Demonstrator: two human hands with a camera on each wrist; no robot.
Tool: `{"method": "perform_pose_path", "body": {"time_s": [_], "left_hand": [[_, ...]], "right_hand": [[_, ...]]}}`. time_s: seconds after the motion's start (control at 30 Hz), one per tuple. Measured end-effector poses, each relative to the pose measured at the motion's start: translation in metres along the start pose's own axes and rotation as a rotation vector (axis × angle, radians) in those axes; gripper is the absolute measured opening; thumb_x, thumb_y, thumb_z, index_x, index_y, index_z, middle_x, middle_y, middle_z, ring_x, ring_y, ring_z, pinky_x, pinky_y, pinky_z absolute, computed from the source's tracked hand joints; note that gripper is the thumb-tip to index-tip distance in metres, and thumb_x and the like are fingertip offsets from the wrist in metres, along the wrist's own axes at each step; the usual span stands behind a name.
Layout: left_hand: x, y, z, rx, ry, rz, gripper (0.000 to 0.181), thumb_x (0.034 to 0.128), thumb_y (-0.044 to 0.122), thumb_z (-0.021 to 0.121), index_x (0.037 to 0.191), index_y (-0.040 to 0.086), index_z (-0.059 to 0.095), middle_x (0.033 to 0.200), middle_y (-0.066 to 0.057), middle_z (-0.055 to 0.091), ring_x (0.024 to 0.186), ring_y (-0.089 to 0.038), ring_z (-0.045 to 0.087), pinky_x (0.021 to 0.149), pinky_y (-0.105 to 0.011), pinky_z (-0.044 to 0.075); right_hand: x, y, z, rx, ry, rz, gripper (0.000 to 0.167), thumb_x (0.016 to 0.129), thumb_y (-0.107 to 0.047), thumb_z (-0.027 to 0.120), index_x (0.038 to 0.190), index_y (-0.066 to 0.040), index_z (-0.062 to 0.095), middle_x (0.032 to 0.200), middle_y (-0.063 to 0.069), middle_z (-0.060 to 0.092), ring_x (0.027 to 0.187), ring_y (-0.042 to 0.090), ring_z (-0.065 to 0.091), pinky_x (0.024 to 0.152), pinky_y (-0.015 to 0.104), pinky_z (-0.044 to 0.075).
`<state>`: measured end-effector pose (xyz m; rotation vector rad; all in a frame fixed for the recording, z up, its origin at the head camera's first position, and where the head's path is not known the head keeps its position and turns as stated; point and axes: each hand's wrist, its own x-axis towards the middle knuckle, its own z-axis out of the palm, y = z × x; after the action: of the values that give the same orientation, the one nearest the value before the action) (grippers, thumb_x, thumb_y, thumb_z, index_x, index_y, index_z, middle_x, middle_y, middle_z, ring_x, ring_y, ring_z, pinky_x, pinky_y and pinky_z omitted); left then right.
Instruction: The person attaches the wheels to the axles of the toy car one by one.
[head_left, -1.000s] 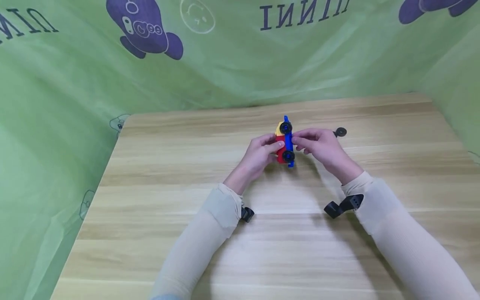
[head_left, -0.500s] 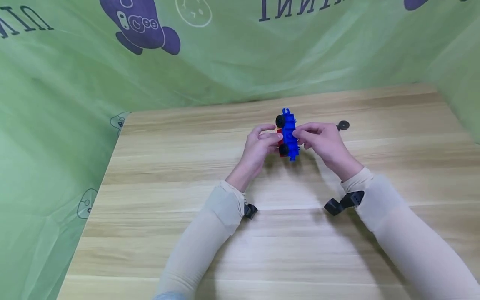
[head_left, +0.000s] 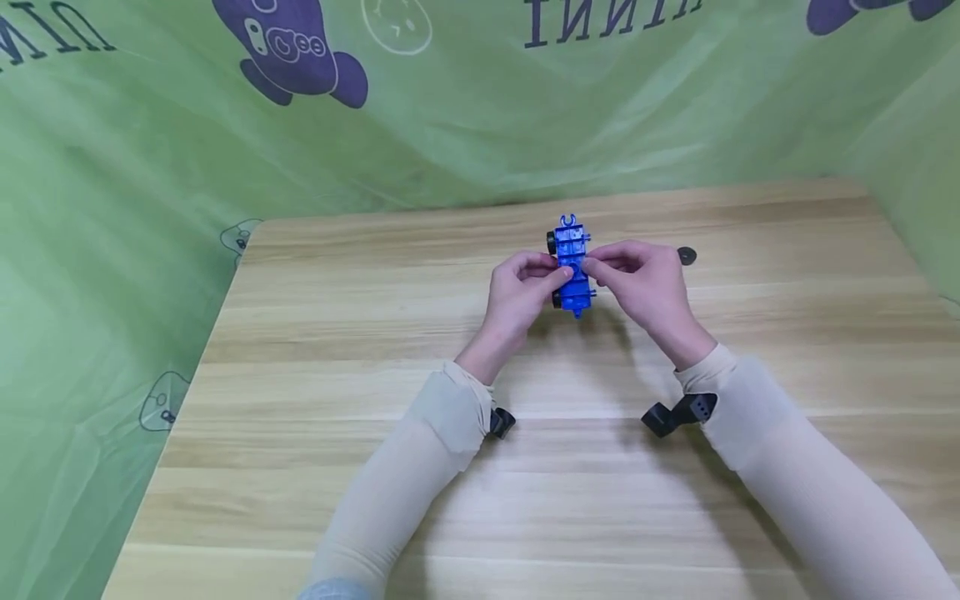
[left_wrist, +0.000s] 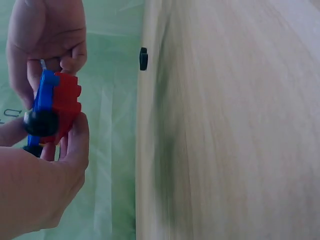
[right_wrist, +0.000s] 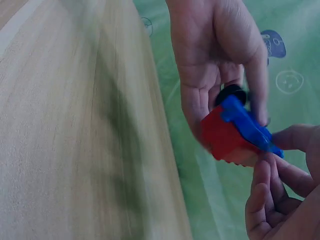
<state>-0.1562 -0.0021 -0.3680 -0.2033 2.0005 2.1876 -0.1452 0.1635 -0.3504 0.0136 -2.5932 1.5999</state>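
A toy car is held upside down between both hands, its blue chassis [head_left: 576, 292] facing the head camera. Black wheels [left_wrist: 41, 123] sit along its left side; bare axle stubs stick out on the right. The red body [right_wrist: 225, 135] shows underneath in both wrist views. My left hand [head_left: 513, 300] grips the car from the left, thumb on the chassis. From the other side my right hand [head_left: 647, 279] pinches the chassis's right edge between thumb and fingers. What lies inside the right fingertips is partly hidden.
Beyond my right hand a loose black wheel [head_left: 687, 256] lies on the wooden table [head_left: 375, 333]. A green printed curtain [head_left: 450, 142] hangs behind the table and along its sides. Small black cameras [head_left: 678, 414] are strapped at both wrists.
The car has been rolled over: its wheeled side and yellow and red body faced up earlier, and now the blue underside does. Both hands stay on it.
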Motion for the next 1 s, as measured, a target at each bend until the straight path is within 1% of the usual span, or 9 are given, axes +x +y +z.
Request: {"method": "perform_pose_path", "body": {"time_s": [0.1, 0.17, 0.33, 0.43, 0.57, 0.67, 0.83, 0.93, 1.0], "left_hand": [[0.001, -0.002, 0.000, 0.012, 0.011, -0.035, 0.024, 0.0898, 0.007, 0.076, 0.110, -0.002, 0.068, 0.102, -0.014, 0.073, 0.086, -0.013, 0.067, 0.073, -0.021, 0.056], [0.001, -0.003, 0.000, 0.002, 0.001, -0.056, 0.026, 0.0903, 0.009, 0.076, 0.113, -0.002, 0.069, 0.106, -0.017, 0.074, 0.089, -0.014, 0.068, 0.077, -0.022, 0.056], [0.001, -0.005, 0.002, -0.046, -0.038, -0.074, 0.034, 0.0874, 0.011, 0.079, 0.117, -0.002, 0.069, 0.113, -0.019, 0.074, 0.093, -0.016, 0.071, 0.084, -0.025, 0.057], [0.002, -0.005, 0.002, -0.036, -0.028, -0.066, 0.034, 0.0852, 0.010, 0.081, 0.116, -0.001, 0.070, 0.111, -0.017, 0.075, 0.094, -0.017, 0.072, 0.088, -0.027, 0.058], [0.002, -0.003, 0.000, -0.018, -0.006, -0.067, 0.034, 0.0846, 0.010, 0.082, 0.115, 0.001, 0.071, 0.111, -0.016, 0.076, 0.099, -0.021, 0.073, 0.094, -0.031, 0.058], [0.003, -0.003, -0.003, -0.028, -0.008, -0.081, 0.034, 0.0857, 0.010, 0.081, 0.117, 0.001, 0.070, 0.114, -0.015, 0.075, 0.102, -0.022, 0.073, 0.092, -0.028, 0.056], [0.003, -0.003, -0.006, -0.036, -0.033, -0.107, 0.037, 0.0878, 0.011, 0.079, 0.122, 0.002, 0.067, 0.119, -0.015, 0.074, 0.104, -0.020, 0.071, 0.082, -0.023, 0.052], [0.003, -0.003, -0.005, -0.037, -0.038, -0.120, 0.038, 0.0882, 0.011, 0.078, 0.123, 0.002, 0.067, 0.120, -0.013, 0.073, 0.105, -0.020, 0.071, 0.082, -0.023, 0.053], [0.003, -0.003, -0.005, -0.043, -0.036, -0.128, 0.039, 0.0882, 0.011, 0.078, 0.124, 0.003, 0.066, 0.119, -0.013, 0.074, 0.106, -0.020, 0.071, 0.086, -0.025, 0.054]], "right_hand": [[-0.002, 0.002, 0.001, 0.010, -0.019, -0.032, 0.027, 0.093, -0.026, 0.074, 0.108, -0.004, 0.077, 0.092, -0.005, 0.075, 0.078, -0.002, 0.066, 0.071, 0.013, 0.053], [-0.004, 0.003, 0.002, 0.018, -0.026, -0.040, 0.025, 0.093, -0.023, 0.074, 0.109, -0.004, 0.076, 0.094, -0.005, 0.075, 0.081, 0.000, 0.066, 0.073, 0.014, 0.053], [-0.006, 0.004, 0.002, 0.028, -0.027, -0.062, 0.021, 0.092, -0.017, 0.075, 0.108, -0.003, 0.075, 0.102, 0.010, 0.076, 0.081, 0.000, 0.066, 0.074, 0.013, 0.053], [-0.005, 0.003, 0.002, 0.032, -0.026, -0.077, 0.019, 0.092, -0.014, 0.075, 0.107, -0.002, 0.076, 0.105, 0.017, 0.075, 0.081, 0.000, 0.066, 0.074, 0.012, 0.053], [-0.006, 0.000, 0.001, 0.044, -0.049, -0.070, 0.020, 0.093, -0.015, 0.074, 0.110, -0.004, 0.076, 0.110, 0.018, 0.074, 0.084, 0.004, 0.067, 0.075, 0.013, 0.054], [-0.005, -0.001, 0.000, 0.055, -0.077, -0.056, 0.022, 0.094, -0.018, 0.072, 0.112, -0.006, 0.076, 0.111, 0.014, 0.074, 0.087, 0.008, 0.067, 0.076, 0.014, 0.055], [-0.001, 0.001, -0.009, 0.056, -0.083, -0.004, 0.024, 0.097, -0.021, 0.069, 0.115, -0.006, 0.074, 0.111, 0.008, 0.075, 0.086, 0.009, 0.067, 0.075, 0.018, 0.057], [0.007, 0.007, -0.023, 0.020, -0.088, 0.091, 0.030, 0.099, -0.025, 0.066, 0.122, -0.007, 0.071, 0.117, 0.010, 0.073, 0.089, 0.010, 0.068, 0.078, 0.021, 0.059], [0.015, 0.015, -0.038, -0.040, -0.102, 0.156, 0.035, 0.100, -0.028, 0.064, 0.128, -0.007, 0.068, 0.122, 0.014, 0.071, 0.091, 0.011, 0.067, 0.079, 0.023, 0.058]]}}
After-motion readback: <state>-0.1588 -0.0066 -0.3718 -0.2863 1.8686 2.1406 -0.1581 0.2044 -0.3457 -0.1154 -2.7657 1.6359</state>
